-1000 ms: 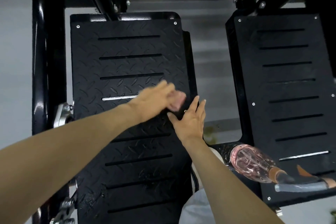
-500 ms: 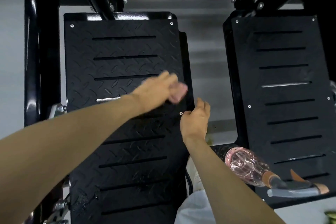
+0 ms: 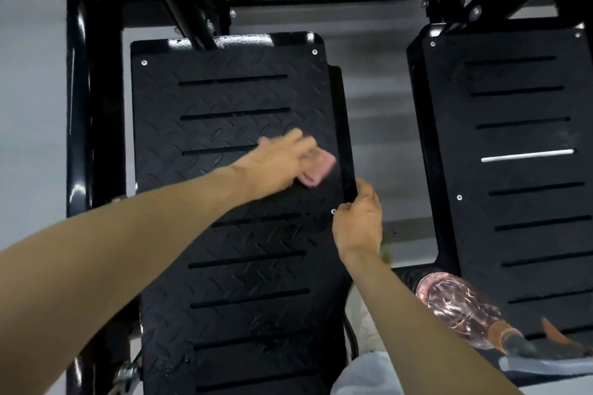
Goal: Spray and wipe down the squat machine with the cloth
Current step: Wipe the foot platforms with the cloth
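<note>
At the footplate [image 3: 224, 99] edge, the left hand [image 3: 276, 163] is pressing the cloth [image 3: 321, 165], grip unclear.
The right hand [image 3: 359, 221] is clutching that edge, grey floor [image 3: 378, 125] beyond.

The small pink cloth [image 3: 316, 167] lies on the left foot plate [image 3: 224, 99] of the black squat machine [image 3: 93, 106], near the plate's right edge. It looks blurry. The clear pinkish spray bottle [image 3: 455, 308] lies on its side at the near corner of the right foot plate [image 3: 519, 202].

The foot plate [image 3: 231, 250] is black, bumpy metal. The frame [image 3: 93, 106] at nine o'clock is shiny metal. The cloth [image 3: 317, 167] looks soft. The bottle [image 3: 455, 308] at five o'clock is clear plastic.
</note>
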A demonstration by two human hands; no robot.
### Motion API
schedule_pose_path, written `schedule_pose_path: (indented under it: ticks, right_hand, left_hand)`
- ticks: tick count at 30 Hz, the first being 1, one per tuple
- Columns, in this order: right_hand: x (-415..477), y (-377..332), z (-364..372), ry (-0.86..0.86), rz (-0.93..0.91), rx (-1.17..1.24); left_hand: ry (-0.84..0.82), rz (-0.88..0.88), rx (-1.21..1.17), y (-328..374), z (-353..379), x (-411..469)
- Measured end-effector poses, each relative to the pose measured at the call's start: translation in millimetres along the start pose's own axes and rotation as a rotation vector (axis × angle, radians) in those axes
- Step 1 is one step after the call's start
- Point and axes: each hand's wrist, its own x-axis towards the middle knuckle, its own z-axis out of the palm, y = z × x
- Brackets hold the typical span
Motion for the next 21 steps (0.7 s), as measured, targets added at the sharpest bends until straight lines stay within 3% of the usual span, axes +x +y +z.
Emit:
schedule_pose_path:
  ticks: [4,6,7,9,12,16,20,21]
  right_hand:
    - [-6.3,3.6,1.9,-0.006,0.018,-0.001]
    - [-10.4,6.0,1.4,-0.023,-0.014,-0.058]
    - [-10.8,6.1,1.2,-0.026,-0.019,-0.069]
    - [-8.3,5.3,0.7,-0.025,-0.012,-0.08]
    - [-4.0,-0.2,-2.4,-0.025,0.063,-0.084]
    - [-1.4,-6.1,-8.0,0.03,0.235,0.05]
    - [-4.8,0.0,-10.6,0.04,0.347,0.197]
    - [-5.8,2.3,-11.5,0.033,0.347,0.214]
  left_hand:
    - [0.348,-0.682,-0.206,-39.9,-20.7,7.3]
    - [0.265,-0.917,-0.181,-44.9,-19.1,18.7]
    - [0.208,-0.934,-0.145,-39.9,-15.4,26.1]
    - [0.162,-0.805,-0.086,-16.8,-2.7,40.9]
    - [0.128,-0.508,-0.234,30.1,18.7,49.6]
    - [0.002,0.053,-0.072,74.7,54.6,17.8]
    - [-0.039,0.261,0.225,49.8,37.1,2.1]
    - [-0.036,0.245,0.325,38.9,28.4,8.0]
